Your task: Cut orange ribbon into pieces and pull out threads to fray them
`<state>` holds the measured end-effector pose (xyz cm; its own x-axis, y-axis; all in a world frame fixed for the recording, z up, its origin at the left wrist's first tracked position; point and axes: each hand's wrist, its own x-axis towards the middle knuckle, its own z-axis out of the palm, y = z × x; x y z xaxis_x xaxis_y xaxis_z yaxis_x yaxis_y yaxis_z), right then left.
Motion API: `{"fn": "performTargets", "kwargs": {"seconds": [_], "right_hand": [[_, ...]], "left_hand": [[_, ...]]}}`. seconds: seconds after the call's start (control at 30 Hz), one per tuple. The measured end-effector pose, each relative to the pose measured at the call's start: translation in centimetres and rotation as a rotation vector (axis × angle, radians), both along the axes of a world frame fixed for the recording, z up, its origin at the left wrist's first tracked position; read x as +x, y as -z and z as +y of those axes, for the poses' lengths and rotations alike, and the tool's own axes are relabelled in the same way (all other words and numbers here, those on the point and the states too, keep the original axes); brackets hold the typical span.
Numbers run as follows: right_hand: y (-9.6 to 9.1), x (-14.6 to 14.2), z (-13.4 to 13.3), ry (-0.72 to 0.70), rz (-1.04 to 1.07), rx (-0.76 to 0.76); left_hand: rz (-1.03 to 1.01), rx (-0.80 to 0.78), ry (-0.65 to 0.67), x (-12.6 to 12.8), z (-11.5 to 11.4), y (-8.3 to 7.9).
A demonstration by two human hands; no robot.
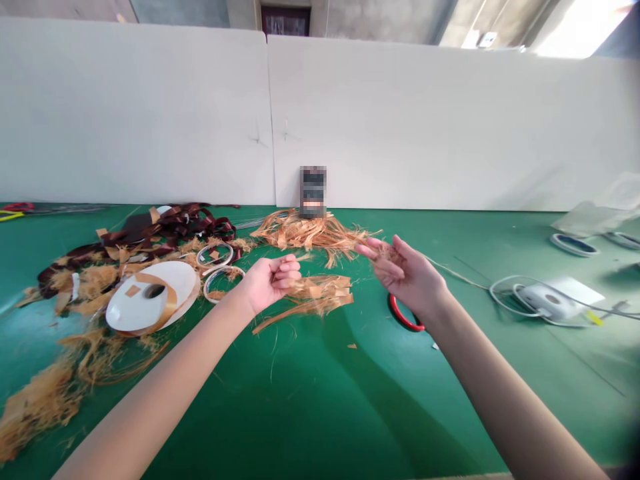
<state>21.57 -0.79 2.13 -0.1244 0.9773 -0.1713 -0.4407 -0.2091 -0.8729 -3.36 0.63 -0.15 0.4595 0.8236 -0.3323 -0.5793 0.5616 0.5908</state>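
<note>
My left hand (273, 280) is raised above the green table (320, 400), fingers curled in, gripping a bundle of tan fibre strips (313, 297) that trails down to the right. My right hand (400, 270) hovers to the right with fingers half stretched toward the left, and a small tuft of the same tan fibre (385, 252) lies in its fingers. A larger heap of tan fibres (313, 233) lies on the table just behind both hands.
A white reel with tan tape (153, 297), several empty rings (220, 267) and dark brown ribbon (165, 230) lie at left. A red ring (403, 319) sits under my right wrist. A white device with cable (547, 300) is at right. White partition boards (400, 120) stand behind.
</note>
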Motion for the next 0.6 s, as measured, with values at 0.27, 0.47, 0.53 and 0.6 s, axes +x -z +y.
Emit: {"fn": "performTargets", "kwargs": {"seconds": [0.27,0.47,0.53,0.6], "right_hand": [[1.3,0.1,0.1,-0.186,-1.224,0.381],[1.8,0.0,1.3,0.013,-1.185,0.393],[1.3,0.1,1.6,0.044,-0.953,0.347],[0.7,0.2,1.9,0.047,-0.597,0.255]], "left_hand": [[0.368,0.275,0.059,0.0,1.1,0.3],[0.768,0.778,0.088,0.0,1.1,0.4],[0.768,0.791,0.091,0.0,1.2,0.7],[0.739,0.742,0.073,0.0,1.5,1.0]]}}
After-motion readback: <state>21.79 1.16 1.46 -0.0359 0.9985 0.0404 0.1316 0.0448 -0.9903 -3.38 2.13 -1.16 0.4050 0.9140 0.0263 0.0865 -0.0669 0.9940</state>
